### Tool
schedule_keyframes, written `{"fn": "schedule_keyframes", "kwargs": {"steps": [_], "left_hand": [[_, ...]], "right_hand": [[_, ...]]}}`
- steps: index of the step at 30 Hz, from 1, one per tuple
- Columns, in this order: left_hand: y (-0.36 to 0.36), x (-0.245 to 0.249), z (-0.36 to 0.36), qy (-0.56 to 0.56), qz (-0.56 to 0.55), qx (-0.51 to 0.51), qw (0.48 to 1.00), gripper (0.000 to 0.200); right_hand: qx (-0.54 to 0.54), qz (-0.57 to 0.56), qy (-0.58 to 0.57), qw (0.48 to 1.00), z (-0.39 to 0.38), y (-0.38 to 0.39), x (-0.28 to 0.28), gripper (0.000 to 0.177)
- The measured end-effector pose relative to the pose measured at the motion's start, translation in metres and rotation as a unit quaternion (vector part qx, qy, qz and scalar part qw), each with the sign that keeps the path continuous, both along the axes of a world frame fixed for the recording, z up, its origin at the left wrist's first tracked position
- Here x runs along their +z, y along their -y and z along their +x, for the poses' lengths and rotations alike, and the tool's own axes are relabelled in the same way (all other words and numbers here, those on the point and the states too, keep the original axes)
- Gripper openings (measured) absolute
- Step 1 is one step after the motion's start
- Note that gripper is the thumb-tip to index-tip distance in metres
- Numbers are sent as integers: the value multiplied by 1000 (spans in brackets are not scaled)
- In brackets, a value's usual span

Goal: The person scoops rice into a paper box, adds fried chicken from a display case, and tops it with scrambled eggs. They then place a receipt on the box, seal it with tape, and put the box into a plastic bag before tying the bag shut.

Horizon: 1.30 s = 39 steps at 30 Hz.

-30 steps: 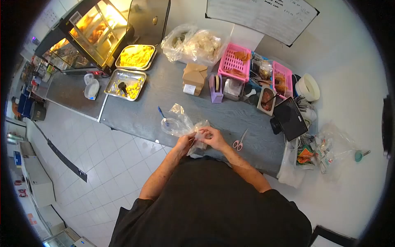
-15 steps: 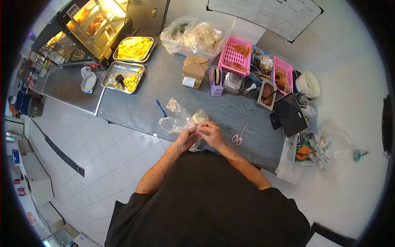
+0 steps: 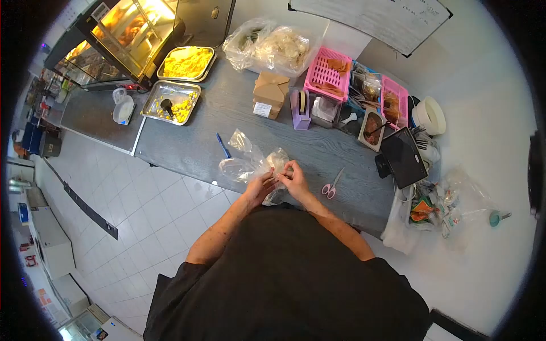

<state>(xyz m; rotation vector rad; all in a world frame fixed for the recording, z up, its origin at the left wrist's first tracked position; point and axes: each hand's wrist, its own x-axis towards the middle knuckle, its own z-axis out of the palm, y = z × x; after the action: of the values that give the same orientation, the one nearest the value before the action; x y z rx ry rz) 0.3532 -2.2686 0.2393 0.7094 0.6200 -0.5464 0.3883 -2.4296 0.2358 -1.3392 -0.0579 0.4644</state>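
Observation:
Close to the counter's front edge, a clear plastic bag (image 3: 277, 158) with something pale bunched inside sits between my hands. My left hand (image 3: 261, 186) grips its gathered plastic from the left. On the other side, the fingers of my right hand (image 3: 292, 177) are bent and pinch at the same spot. Another loose clear bag (image 3: 242, 165) spreads out to the left, against the first one. Just beyond it lies a blue pen (image 3: 223, 145). Pink-handled scissors (image 3: 330, 188) rest to the right of my right hand. My fingers hide the pinched plastic.
Behind the bags stand stacked brown cardboard boxes (image 3: 270, 94) and a purple tape dispenser (image 3: 301, 110). Metal trays of yellow food (image 3: 186, 62) are at the back left, beside a lit warming cabinet (image 3: 131, 34). Pink baskets (image 3: 327, 73) and a black screen (image 3: 402, 158) line the right.
My right hand's fingers have lifted and spread slightly at the bag's neck. My left hand stays nearly in place, and the view has shifted a little.

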Motion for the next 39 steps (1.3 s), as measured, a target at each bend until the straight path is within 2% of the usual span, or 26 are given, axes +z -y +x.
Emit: {"fn": "schedule_keyframes", "kwargs": {"steps": [1,5,11,13,14,15,16,17,19,20,22,23,25,26,28,29,31,32,34,36,37,38,39], "left_hand": [[0,1,0,-4,-1,2,1000,34],[2,9,-1,-17,-1,11,1000,35],[3,6,1,12,38,-35,999,36],[1,-1,0,116,139,-79,980,37],[-1,-4,1,116,140,-77,980,37],[-5,-3,4,247,285,-111,919,37],[-9,1,6,366,419,-142,819,36],[-12,-2,8,366,420,-142,818,36],[-16,-5,9,475,614,-150,612,34],[-12,-6,6,476,614,-151,611,34],[1,27,4,398,722,-174,538,32],[1,19,9,402,721,-175,537,32],[-3,0,28,430,643,-208,598,34],[-7,-1,33,441,639,-213,594,34],[-19,15,44,451,531,-261,668,36],[-24,16,53,472,515,-283,657,36],[-34,8,74,479,465,-325,670,34],[-39,-4,88,507,442,-354,649,34],[-45,-29,112,707,483,-310,414,36],[-35,-6,118,573,402,-424,575,37],[-44,-36,131,631,390,-416,526,39],[-68,-85,147,732,521,-373,230,44],[-46,-66,140,777,461,-380,198,44]], "right_hand": [[8,-18,6,1000,0,1,1,30],[7,-29,-1,1000,3,2,1,28],[14,-51,-2,999,9,6,-6,29],[-29,-24,-66,997,11,5,3,23],[-27,-24,-66,997,14,7,3,23],[19,-58,-93,994,19,11,3,20],[63,-93,-119,987,23,15,2,19],[63,-92,-118,987,27,20,2,19],[119,-240,30,963,33,26,25,16],[118,-240,30,963,37,28,19,16],[56,-254,152,954,45,30,-3,24],[52,-255,153,954,44,28,-14,24],[-30,-154,44,987,39,20,-24,21],[-42,-154,45,986,40,22,-23,21],[-79,-161,69,981,39,26,-8,17],[-115,-163,67,978,40,33,0,17],[-171,-152,5,973,38,59,18,16],[-210,-94,-37,973,30,71,36,16],[-294,-94,-26,951,1,94,53,16],[-390,-97,-12,916,-40,114,57,17],[-428,-43,-1,903,-66,114,48,17],[-470,8,20,883,-96,116,43,17],[-505,-62,25,860,-129,113,51,17]]}}
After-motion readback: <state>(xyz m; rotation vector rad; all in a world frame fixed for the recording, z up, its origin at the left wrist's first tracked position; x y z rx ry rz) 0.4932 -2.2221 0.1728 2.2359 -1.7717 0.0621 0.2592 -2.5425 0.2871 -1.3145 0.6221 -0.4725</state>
